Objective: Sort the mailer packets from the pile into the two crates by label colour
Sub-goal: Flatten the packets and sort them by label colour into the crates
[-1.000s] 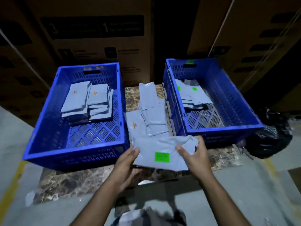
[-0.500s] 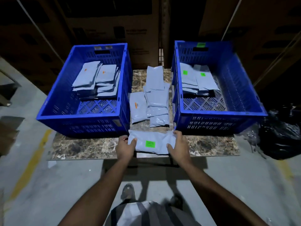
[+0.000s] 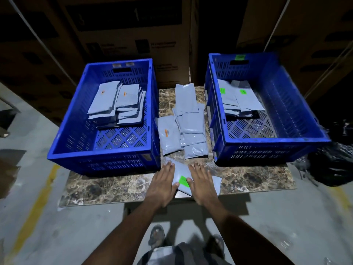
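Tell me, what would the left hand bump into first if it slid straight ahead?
Probably the orange-label packet in the pile, just beyond the left hand; the left crate corner sits close beside that path.

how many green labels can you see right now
4: one on the packet under both hands, two on packets in the right crate, one on that crate's far rim. Stacked packets may hide more.

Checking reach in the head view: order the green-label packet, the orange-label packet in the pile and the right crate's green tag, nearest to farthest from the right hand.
1. Green-label packet, under the right hand.
2. Orange-label packet, pile's left.
3. Green tag, right crate's far wall.
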`<act>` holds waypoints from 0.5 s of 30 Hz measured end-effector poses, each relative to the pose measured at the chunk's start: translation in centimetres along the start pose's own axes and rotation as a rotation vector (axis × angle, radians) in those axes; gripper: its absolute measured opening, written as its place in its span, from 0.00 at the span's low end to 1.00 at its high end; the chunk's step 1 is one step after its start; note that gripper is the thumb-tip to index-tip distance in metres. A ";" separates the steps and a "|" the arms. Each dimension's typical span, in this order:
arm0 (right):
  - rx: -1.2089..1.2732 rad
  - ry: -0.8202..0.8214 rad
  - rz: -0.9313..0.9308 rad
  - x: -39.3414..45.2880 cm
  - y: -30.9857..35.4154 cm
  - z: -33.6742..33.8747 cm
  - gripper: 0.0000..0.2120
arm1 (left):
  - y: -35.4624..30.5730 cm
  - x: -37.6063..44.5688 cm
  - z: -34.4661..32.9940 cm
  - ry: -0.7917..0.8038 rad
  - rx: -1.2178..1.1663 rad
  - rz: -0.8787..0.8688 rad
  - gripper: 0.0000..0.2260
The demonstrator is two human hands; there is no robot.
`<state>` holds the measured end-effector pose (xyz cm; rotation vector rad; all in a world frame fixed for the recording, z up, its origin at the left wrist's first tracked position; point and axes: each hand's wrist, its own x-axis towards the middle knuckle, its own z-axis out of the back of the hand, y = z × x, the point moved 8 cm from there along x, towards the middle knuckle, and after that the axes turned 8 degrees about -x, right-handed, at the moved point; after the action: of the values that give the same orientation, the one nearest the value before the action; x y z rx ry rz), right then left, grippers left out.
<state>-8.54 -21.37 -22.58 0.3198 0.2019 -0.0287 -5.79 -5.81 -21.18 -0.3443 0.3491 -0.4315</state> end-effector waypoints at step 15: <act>-0.082 0.005 0.052 0.7 -0.5 -0.8 0.28 | 0.2 0.0 -1.2 -0.035 -0.020 0.054 0.32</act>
<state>-8.06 -21.58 -23.65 0.2429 0.1992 0.0318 -6.16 -5.93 -22.32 -0.3610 0.3279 -0.3687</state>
